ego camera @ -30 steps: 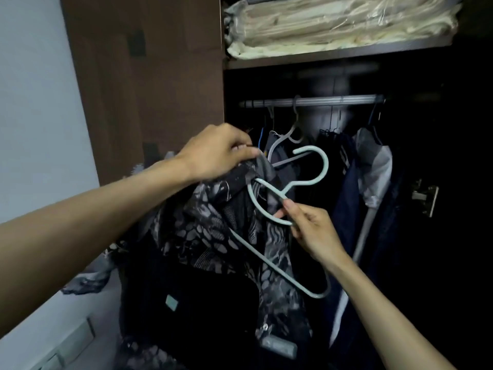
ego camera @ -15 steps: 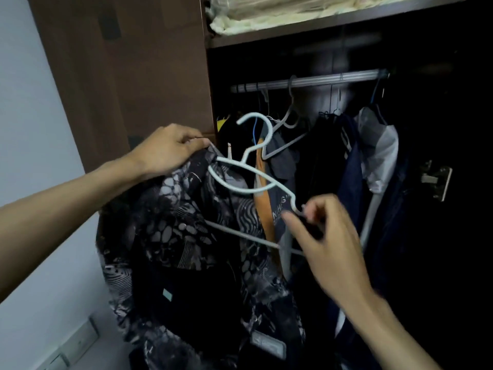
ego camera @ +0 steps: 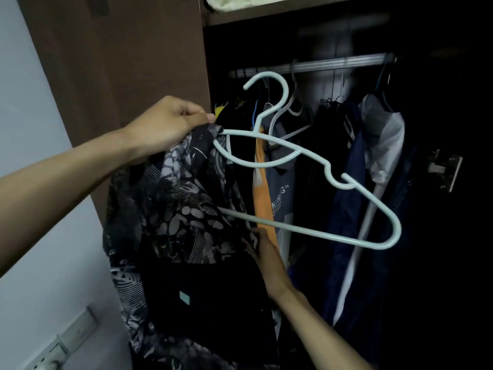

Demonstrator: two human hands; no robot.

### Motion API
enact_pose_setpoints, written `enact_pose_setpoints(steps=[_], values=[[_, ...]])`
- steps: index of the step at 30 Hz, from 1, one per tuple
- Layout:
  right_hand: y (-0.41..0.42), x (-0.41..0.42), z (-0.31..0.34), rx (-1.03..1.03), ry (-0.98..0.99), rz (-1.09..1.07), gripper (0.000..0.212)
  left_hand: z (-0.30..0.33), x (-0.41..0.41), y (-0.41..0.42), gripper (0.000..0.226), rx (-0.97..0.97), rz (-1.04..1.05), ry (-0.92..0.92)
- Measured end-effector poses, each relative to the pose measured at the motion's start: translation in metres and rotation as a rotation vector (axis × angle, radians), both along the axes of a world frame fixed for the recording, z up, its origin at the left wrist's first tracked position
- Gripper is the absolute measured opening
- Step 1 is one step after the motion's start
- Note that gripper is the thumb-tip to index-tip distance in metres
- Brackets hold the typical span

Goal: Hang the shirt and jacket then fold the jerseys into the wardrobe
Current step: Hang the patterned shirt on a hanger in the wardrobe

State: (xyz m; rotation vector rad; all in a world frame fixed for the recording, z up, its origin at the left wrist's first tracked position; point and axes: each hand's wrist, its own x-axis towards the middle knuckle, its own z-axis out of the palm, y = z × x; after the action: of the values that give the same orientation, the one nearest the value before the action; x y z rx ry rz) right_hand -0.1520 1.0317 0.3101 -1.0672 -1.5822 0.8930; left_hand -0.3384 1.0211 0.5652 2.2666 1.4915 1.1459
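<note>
Hanging was only partway done: the left hand (ego camera: 170, 126) pinched the collar of the black-and-grey patterned shirt (ego camera: 181, 209) together with the left end of the pale blue plastic hanger (ego camera: 306, 166), fingers curled tight round both. The hanger's left arm sat inside the shirt, but its right arm and bottom bar stuck out bare to the right, so the shirt was on one shoulder only. The right hand (ego camera: 266, 252) was low, at the shirt's front edge just under the bottom bar; it appeared to grip the fabric, though the fingers were partly hidden, so the exact grip was unclear. The hanger's hook pointed up, near but below the silver metal rail (ego camera: 333, 64), not on it. Judged from this, the shirt still needed its second shoulder seated and then hooking on the rail; no jacket or jerseys could be picked out, so those steps looked untouched. Around: the brown wooden wardrobe door (ego camera: 133, 62) stood open at left, a shelf above held pale folded bedding (ego camera: 240, 2), and a white wall socket (ego camera: 64, 343) sat low left. In the way: the rail was crowded with hung clothes, an orange-and-grey printed top (ego camera: 274, 193) right behind the hanger and a navy-and-white jacket (ego camera: 373, 156) further right, so a gap would likely need finding.
</note>
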Motion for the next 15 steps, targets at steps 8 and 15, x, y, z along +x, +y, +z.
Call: enact_pose_setpoints(steps=[8, 15], values=[[0.022, 0.071, 0.039, -0.043, -0.084, 0.096, 0.046, -0.001, -0.056, -0.011, 0.037, 0.033, 0.09, 0.214], [0.013, 0.101, 0.133, 0.177, -0.217, 0.089, 0.069, -0.012, -0.084, -0.015, 0.029, 0.205, 0.359, 0.438]])
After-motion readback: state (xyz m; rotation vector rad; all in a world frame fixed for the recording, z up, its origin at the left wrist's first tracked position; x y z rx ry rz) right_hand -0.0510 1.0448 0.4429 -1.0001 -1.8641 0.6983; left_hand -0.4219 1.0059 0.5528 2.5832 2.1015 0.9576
